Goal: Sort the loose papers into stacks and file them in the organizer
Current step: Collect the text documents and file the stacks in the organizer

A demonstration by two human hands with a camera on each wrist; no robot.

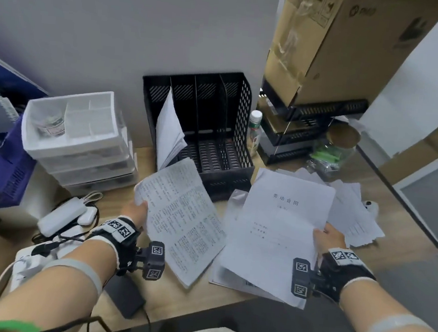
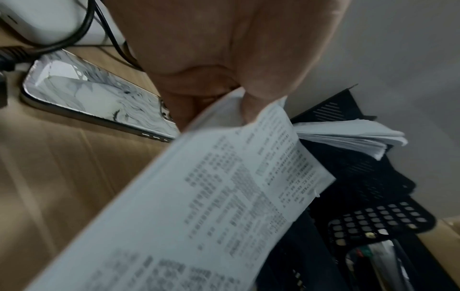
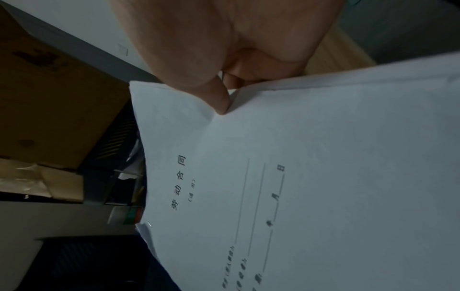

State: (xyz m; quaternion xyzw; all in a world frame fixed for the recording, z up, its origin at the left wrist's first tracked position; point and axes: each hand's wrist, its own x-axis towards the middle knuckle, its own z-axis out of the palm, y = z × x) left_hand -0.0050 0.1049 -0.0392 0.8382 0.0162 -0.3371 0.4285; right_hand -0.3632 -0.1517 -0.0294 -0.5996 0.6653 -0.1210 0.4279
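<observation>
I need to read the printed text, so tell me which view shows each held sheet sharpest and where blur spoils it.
Head view: title sheet in the right hand reads fairly crisply; dense sheet in the left hand is too small. Left wrist view: its print is motion-blurred, dim. Right wrist view: the title is sharp but dark.

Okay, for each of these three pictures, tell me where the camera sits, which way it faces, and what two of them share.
Head: worn on the head, looking forward and down at the desk, the black organizer and both forearms; the left hand and right hand each hold papers.
Left wrist: looks along the palm at the dense printed sheet, with the organizer behind.
Right wrist: looks along the thumb pinching the title page.
Shared: head and left wrist both show the papers already filed in the organizer.
</observation>
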